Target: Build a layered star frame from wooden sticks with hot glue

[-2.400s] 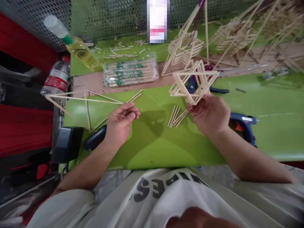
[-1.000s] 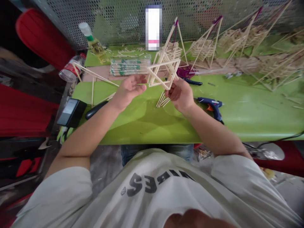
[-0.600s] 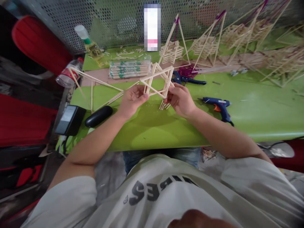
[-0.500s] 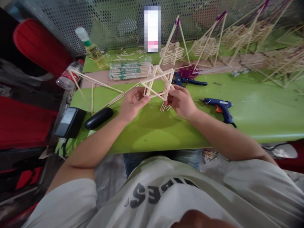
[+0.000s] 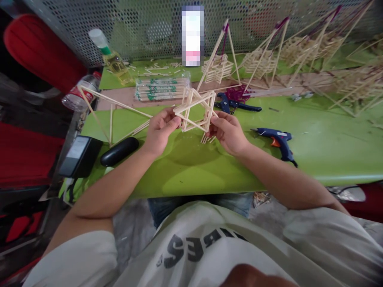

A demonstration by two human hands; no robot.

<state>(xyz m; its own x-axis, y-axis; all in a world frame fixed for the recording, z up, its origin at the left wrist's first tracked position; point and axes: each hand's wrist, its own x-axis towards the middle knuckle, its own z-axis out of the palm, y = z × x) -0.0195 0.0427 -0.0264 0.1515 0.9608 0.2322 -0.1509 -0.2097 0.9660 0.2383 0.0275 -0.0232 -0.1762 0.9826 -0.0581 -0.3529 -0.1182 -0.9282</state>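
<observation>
Between my hands, above the green tabletop (image 5: 191, 171), is a star-shaped frame of thin wooden sticks (image 5: 188, 126). Its sticks cross in stacked triangles with an opening in the middle. My left hand (image 5: 161, 129) pinches its left corner between thumb and fingers. On the other side my right hand (image 5: 227, 129) grips the right corner, with some fingertips hidden behind the sticks. Several loose sticks (image 5: 206, 139) lie on the table just under the frame. A blue glue gun (image 5: 277, 137) rests to the right of my right hand.
Pliers (image 5: 236, 105) and purple string (image 5: 239, 92) lie behind my hands, beside packaged sticks (image 5: 161, 89). Finished-looking stick structures (image 5: 220, 69) line the back right. At left are a triangular stick frame (image 5: 111, 123), a black case (image 5: 119, 151), a black box (image 5: 80, 155) and bottles (image 5: 116, 65).
The star frame has shifted slightly left and down in view and is tilted a little differently. My left hand has moved to its upper left corner; both hands still hold it.
</observation>
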